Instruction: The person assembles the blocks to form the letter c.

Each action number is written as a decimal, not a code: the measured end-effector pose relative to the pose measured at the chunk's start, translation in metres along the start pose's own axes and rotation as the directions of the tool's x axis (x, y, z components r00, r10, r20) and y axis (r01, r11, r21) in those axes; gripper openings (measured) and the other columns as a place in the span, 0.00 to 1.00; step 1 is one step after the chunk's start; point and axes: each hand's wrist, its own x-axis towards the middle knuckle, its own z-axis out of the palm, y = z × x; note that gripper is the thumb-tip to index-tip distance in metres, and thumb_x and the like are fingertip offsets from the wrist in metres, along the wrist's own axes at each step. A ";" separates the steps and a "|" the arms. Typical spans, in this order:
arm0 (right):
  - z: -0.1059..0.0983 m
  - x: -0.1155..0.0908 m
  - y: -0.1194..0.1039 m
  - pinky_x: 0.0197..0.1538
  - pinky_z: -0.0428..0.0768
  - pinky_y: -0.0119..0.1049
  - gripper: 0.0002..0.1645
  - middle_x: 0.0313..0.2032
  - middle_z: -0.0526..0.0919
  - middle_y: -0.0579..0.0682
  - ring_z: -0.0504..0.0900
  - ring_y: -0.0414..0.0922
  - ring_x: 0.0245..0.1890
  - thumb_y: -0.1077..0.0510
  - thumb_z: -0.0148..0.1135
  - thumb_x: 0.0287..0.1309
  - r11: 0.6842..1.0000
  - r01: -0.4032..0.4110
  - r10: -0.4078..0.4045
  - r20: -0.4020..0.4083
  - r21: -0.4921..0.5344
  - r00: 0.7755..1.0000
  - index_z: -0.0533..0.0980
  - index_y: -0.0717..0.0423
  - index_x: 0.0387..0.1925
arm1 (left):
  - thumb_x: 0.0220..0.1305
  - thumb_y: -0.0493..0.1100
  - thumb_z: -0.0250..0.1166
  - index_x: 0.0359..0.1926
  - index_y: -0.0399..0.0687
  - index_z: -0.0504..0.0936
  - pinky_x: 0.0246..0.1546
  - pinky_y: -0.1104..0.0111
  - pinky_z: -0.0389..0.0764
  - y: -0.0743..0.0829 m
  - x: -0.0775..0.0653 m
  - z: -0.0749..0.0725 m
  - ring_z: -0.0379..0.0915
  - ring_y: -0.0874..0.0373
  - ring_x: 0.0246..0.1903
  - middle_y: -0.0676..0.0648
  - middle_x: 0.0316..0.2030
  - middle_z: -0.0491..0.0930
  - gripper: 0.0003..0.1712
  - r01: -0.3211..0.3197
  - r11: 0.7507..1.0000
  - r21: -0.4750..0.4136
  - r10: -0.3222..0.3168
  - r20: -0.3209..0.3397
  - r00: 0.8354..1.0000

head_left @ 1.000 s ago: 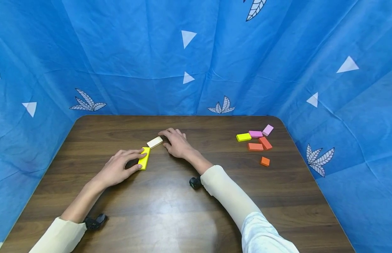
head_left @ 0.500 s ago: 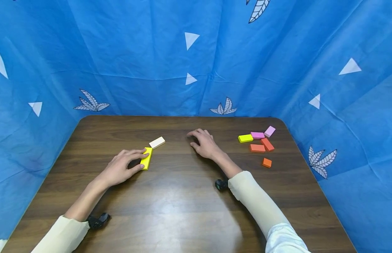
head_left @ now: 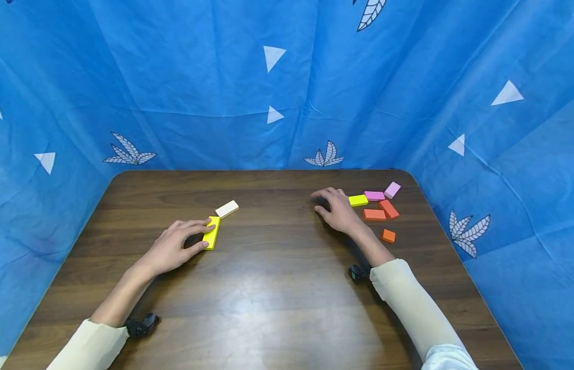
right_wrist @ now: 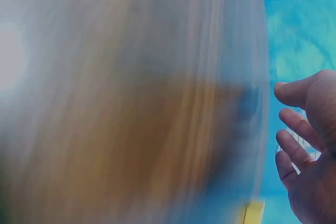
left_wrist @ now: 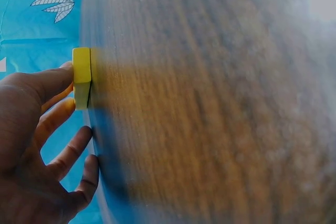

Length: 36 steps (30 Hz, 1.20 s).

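Observation:
A yellow block [head_left: 212,234] lies flat on the left part of the table. My left hand [head_left: 168,249] holds it between the thumb, at its near end, and the fingertips, farther along. In the left wrist view the thumb is against the yellow block [left_wrist: 82,77]. A cream-white block [head_left: 227,208] sits at the yellow one's far end, angled to the right. On the right side, my right hand [head_left: 340,213] holds nothing, its fingers loosely bent. Just beyond it is another yellow block [head_left: 358,200], partly covered by the hand in the head view.
Right of the right hand lie a magenta block [head_left: 374,196], a light pink block [head_left: 392,189], two red blocks [head_left: 374,215] and a small orange block [head_left: 388,236]. Blue patterned cloth [head_left: 199,77] stands around the wooden table [head_left: 268,288].
My right hand has left the cream-white block and moved right across the table, empty, to the yellow block there. My left hand stays on its yellow block.

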 end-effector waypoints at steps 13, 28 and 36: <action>-0.040 -0.037 0.049 0.67 0.70 0.63 0.24 0.67 0.80 0.63 0.71 0.63 0.66 0.58 0.69 0.73 0.994 -0.098 0.096 -0.055 -0.051 0.994 0.80 0.56 0.67 | 0.74 0.50 0.72 0.71 0.57 0.82 0.58 0.38 0.75 0.000 -0.001 0.002 0.75 0.40 0.64 0.46 0.75 0.77 0.27 -0.015 1.000 0.005 0.015 -0.009 1.000; -0.057 -0.041 0.082 0.58 0.62 0.56 0.23 0.64 0.80 0.68 0.72 0.63 0.57 0.65 0.63 0.73 0.986 -0.145 0.137 -0.098 -0.081 0.986 0.79 0.65 0.66 | 0.74 0.50 0.71 0.70 0.57 0.83 0.58 0.40 0.75 -0.001 -0.002 0.001 0.75 0.40 0.64 0.44 0.74 0.77 0.26 -0.015 1.000 0.011 0.015 -0.010 1.000; -0.056 -0.041 0.084 0.55 0.64 0.60 0.26 0.63 0.78 0.68 0.69 0.64 0.55 0.63 0.63 0.70 0.980 -0.178 0.168 -0.114 -0.085 0.979 0.78 0.64 0.67 | 0.74 0.50 0.71 0.70 0.56 0.83 0.59 0.39 0.75 -0.001 -0.001 0.002 0.75 0.39 0.64 0.43 0.74 0.77 0.26 -0.025 1.000 0.009 0.025 -0.013 1.000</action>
